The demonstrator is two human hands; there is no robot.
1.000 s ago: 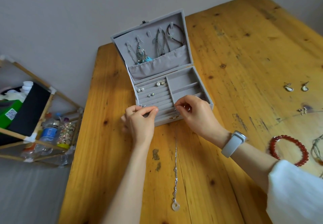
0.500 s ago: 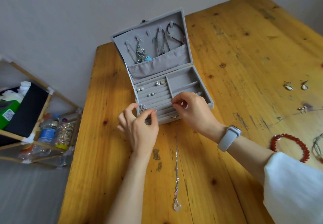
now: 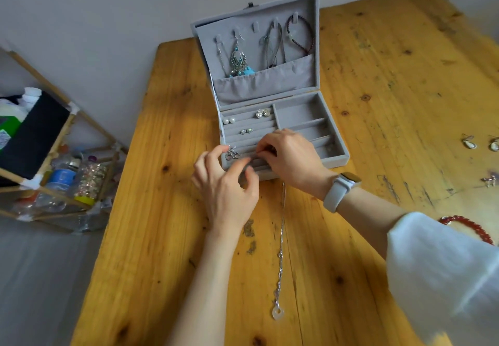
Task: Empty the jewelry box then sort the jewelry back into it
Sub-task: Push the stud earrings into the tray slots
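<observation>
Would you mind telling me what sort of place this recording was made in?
Probably a room in a home: a worn wooden table stands against a plain wall, with a bamboo rack of bottles and household odds beside it.

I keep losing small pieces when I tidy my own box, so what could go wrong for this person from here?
1. The long necklace trails down the table between the forearms; the white sleeve might snag and drag it.
2. The silver earring at the left fingertips sits near the jewelry box front edge and may get knocked out.
3. The right hand works over narrow slots, where a small piece could slip from sight.
</observation>
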